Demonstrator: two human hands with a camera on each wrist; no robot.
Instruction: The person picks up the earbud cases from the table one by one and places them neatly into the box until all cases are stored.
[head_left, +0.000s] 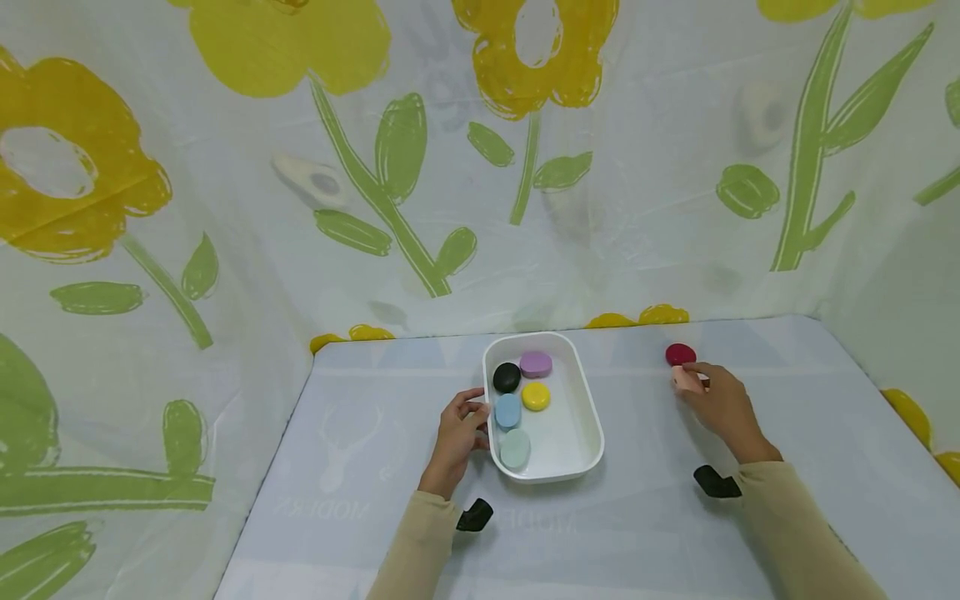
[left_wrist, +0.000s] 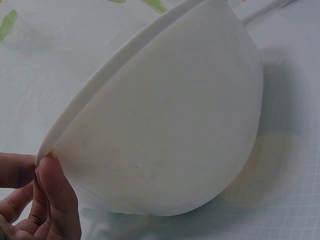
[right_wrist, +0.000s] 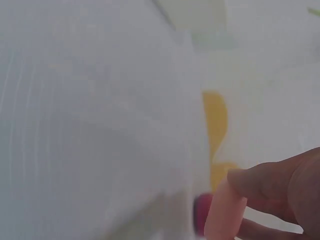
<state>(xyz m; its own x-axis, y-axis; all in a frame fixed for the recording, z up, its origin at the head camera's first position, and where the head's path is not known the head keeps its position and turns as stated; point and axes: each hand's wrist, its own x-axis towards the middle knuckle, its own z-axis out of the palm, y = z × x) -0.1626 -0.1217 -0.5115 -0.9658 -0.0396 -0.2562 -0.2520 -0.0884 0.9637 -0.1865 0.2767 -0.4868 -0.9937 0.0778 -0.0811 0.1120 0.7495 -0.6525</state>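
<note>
My left hand (head_left: 454,433) pinches the left rim of a white rectangular tray (head_left: 566,446) with rounded corners; the left wrist view shows thumb and finger at the edge of its wall (left_wrist: 170,110). Inside lie a black round piece (head_left: 507,377), a purple piece (head_left: 536,364), a yellow round piece (head_left: 536,397), a light blue piece (head_left: 507,411) and a pale green piece (head_left: 515,449). To the tray's right, my right hand (head_left: 723,408) pinches a small pink rounded piece (head_left: 684,380), seen tilted in the right wrist view. Just behind it sits a dark red oval piece (head_left: 680,354).
A pale cloth with faint printing covers the table (head_left: 360,517). White curtains with yellow flowers and green leaves (head_left: 405,150) hang along the back and both sides, close to the table's edges. Black straps (head_left: 475,515) show near both wrists.
</note>
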